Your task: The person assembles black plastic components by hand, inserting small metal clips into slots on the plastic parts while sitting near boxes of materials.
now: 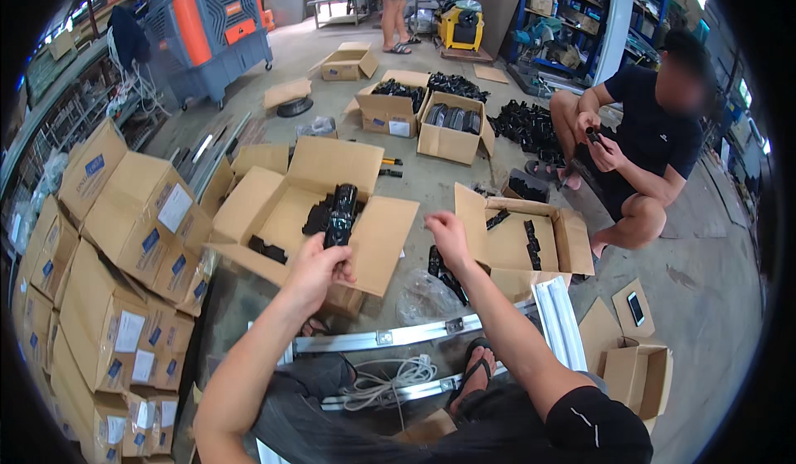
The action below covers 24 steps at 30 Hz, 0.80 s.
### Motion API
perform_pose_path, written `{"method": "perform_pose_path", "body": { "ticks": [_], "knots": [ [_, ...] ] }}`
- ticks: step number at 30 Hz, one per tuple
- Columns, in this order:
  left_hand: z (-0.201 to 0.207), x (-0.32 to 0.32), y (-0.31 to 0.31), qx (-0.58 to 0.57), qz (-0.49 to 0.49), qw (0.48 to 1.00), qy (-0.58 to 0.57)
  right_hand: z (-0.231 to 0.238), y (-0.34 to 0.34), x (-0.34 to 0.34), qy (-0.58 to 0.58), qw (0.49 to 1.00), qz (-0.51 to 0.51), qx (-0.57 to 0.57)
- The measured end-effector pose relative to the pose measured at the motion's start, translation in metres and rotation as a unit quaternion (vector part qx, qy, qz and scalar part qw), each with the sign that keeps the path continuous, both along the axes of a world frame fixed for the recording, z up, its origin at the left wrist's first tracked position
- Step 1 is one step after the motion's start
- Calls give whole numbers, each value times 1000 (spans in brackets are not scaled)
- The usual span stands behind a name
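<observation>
My left hand (317,267) is closed around the lower end of a glossy black tubular part (341,213), held upright above an open cardboard box (388,236). More black pieces (269,249) lie inside that box. My right hand (450,238) hovers between this box and a second open carton (574,240) to the right. Its fingers are curled together at the tips, and whatever they may pinch is too small to make out. Black brackets (532,244) lie in the second carton. Below my right hand are a clear plastic bag (427,298) and black parts.
A co-worker (655,124) squats at the right, handling a small black part. Stacked cartons (99,323) line the left. Behind stand boxes of black parts (452,120) and a loose pile (526,128). A metal frame (390,337) with coiled cable (398,381) lies before me. A phone (635,308) rests on cardboard.
</observation>
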State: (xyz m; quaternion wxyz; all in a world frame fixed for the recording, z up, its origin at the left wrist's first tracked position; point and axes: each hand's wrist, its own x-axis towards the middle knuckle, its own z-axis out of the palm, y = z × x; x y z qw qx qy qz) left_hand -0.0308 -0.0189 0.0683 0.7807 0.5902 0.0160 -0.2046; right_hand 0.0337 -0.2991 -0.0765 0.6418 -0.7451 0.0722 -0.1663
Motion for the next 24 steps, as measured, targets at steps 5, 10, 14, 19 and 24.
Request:
{"method": "perform_pose_path", "body": {
  "ticks": [5, 10, 14, 19, 24],
  "knots": [
    [1, -14, 7, 58, 18, 994, -89, 107, 68, -37, -52, 979, 155, 123],
    [-13, -12, -2, 102, 64, 982, -148, 130, 106, -69, -218, 956, 195, 4],
    [-22, -12, -10, 118, 60, 971, -200, 137, 111, -81, -201, 960, 183, -73],
    [-8, -24, -28, 215, 69, 944, -239, 125, 104, -76, -241, 953, 149, -111],
    [-14, -24, -30, 299, 89, 904, -294, 120, 102, -75, -272, 940, 145, -144]
  ]
}}
